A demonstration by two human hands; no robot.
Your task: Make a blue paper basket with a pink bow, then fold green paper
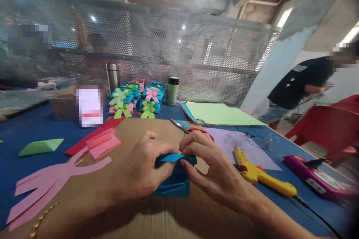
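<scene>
We have the blue folded paper (174, 186) between our left hand (144, 162) and right hand (210, 162), fingers and thumbs of both pinching its upper edge (the lower part shows beneath), over brown cardboard (151, 216).

The left hand (148, 157) and the right hand (209, 162) were near each other, both pinching.
The left forearm (92, 201) reached in from the lower left, the right forearm (260, 207) from the lower right; the fingers (193, 149) were bent and both thumbs (165, 171) pointed inward.
</scene>
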